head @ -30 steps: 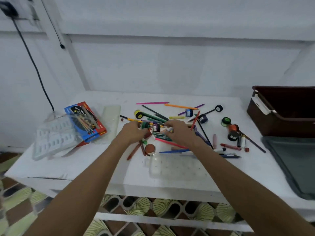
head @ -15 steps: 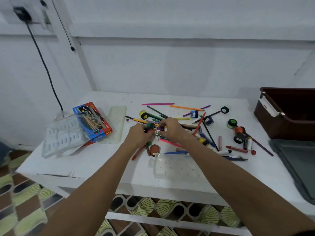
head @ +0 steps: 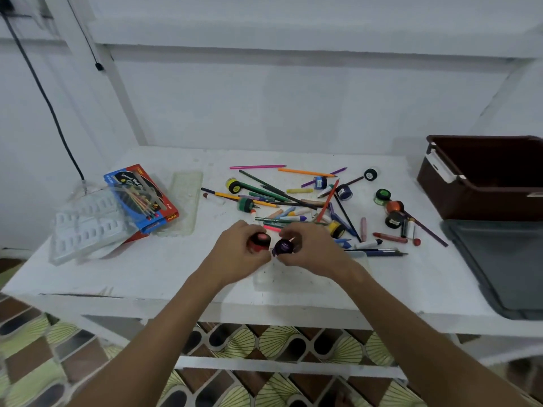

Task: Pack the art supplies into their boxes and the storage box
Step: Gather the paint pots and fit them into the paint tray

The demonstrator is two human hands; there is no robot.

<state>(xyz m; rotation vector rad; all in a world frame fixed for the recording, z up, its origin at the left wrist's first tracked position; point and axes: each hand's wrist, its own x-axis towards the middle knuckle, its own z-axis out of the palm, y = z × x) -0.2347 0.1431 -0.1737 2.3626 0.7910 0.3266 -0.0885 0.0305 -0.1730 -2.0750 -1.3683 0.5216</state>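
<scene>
Both hands have drawn back from the scattered pencils (head: pixel 293 198): I see my left hand (head: pixel 235 257) gripping a round red paint pot (head: pixel 260 241), my right hand (head: pixel 311 251) a purple pot (head: pixel 282 247).

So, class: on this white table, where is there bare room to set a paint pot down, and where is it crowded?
Free: the near left of the white table, between the clear plastic trays and the left hand; also the back strip behind the colour pencils. Crowded: the middle pile of pencils and crayons, up to the paint pots by the brown storage box.
</scene>
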